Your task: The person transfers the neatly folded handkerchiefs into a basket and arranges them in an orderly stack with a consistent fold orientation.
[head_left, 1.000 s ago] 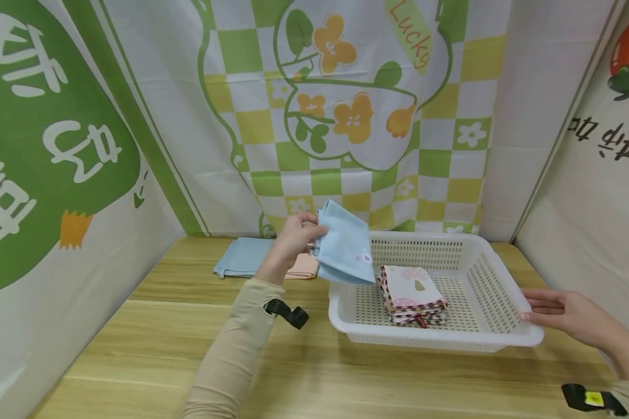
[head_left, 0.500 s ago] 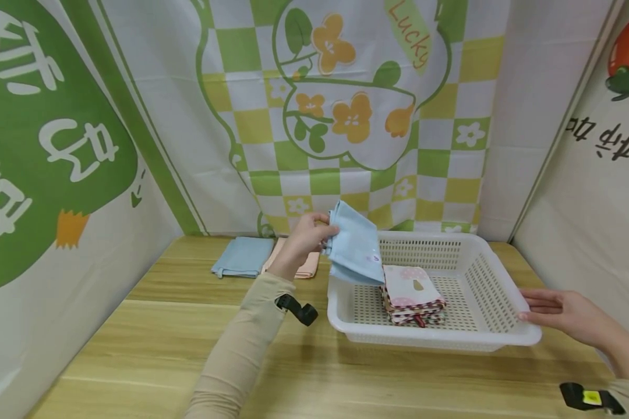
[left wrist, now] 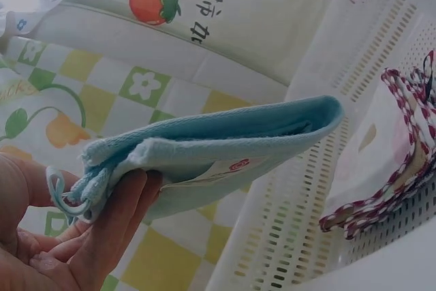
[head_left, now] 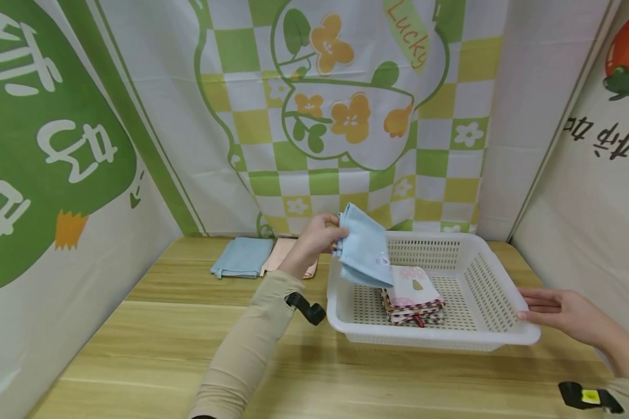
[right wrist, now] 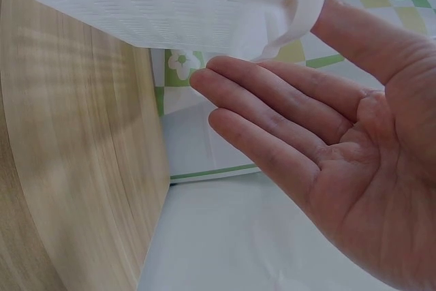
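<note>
Cloth [head_left: 366,247], light blue and folded, is held in the air above the left end of the basket [head_left: 430,335], its near end pinched between the thumb and fingers of the left hand [head_left: 315,240], which is closed only as far as the fold's thickness allows. Its lower right corner is seen over the edge of the stack [head_left: 413,289], yet in the left wrist view the two are shown apart, with basket between them. Nothing is grasped by the right hand [head_left: 567,311]: its fingers are held straight at the basket's right end, and the rim is touched by the thumb (whether the fingertips also bear on the wall cannot be told). Room is offered on the right of the stack, where slotted floor is exposed up to the sloping wall; a narrower strip is exposed on its left.

Thick, soft fabric is suggested by the cloth's rounded folds; a thin loop [left wrist: 54,192] is seen at the gripped end. White plastic, pierced in rows, is formed into the basket. Squarish pieces, edged in dark red and white, are piled in the stack. Farther left, a peach cloth [head_left: 278,254] and a second blue cloth [head_left: 243,256] are laid flat near the back edge of the wood-grained table [head_left: 152,349].
</note>
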`<action>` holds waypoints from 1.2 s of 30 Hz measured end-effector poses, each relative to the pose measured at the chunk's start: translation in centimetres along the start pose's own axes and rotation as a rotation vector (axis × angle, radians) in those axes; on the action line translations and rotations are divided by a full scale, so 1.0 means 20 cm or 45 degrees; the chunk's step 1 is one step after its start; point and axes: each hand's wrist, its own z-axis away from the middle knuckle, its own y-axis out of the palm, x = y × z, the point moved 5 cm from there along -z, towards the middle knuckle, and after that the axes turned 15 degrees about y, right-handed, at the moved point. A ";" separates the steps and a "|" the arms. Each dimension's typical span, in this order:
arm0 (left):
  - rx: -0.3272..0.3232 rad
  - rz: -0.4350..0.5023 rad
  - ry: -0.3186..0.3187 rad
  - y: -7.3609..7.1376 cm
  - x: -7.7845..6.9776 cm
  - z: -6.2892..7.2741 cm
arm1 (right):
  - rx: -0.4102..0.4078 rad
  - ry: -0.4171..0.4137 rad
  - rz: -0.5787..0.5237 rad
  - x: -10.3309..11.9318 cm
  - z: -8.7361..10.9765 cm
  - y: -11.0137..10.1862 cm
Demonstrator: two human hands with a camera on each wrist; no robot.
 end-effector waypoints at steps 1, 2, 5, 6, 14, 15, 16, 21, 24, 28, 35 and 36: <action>0.005 0.000 -0.002 0.01 0.00 0.00 | -0.001 0.002 0.001 0.00 0.00 0.00; 0.009 -0.003 -0.004 0.01 0.00 -0.01 | 0.000 0.004 0.000 0.00 0.00 0.00; 0.023 0.003 -0.002 0.03 0.01 -0.02 | 0.002 0.008 0.000 0.00 0.00 0.00; 0.027 0.005 -0.001 0.03 0.01 -0.02 | 0.002 0.008 -0.001 0.00 0.00 0.00; 0.040 0.066 -0.006 0.08 0.02 -0.04 | 0.002 0.006 -0.008 -0.01 0.00 0.00; 0.041 0.077 -0.008 0.08 0.02 -0.05 | 0.001 0.007 -0.010 -0.01 -0.01 0.00; 0.043 0.083 -0.010 0.09 0.02 -0.05 | 0.000 0.009 -0.012 -0.01 -0.01 0.00; 0.051 0.106 -0.021 0.10 0.03 -0.06 | -0.001 0.008 -0.020 -0.01 -0.01 0.00; 0.054 0.099 -0.016 0.11 0.03 -0.07 | -0.002 -0.003 -0.020 -0.01 -0.01 0.00; 0.059 0.085 -0.017 0.13 0.03 -0.07 | -0.009 -0.012 -0.018 -0.01 0.00 -0.01; 0.063 0.110 -0.041 0.16 0.03 -0.09 | 0.001 0.000 -0.010 0.00 0.00 0.00; 0.063 0.112 -0.043 0.16 0.04 -0.09 | 0.003 0.000 -0.009 0.00 0.00 0.00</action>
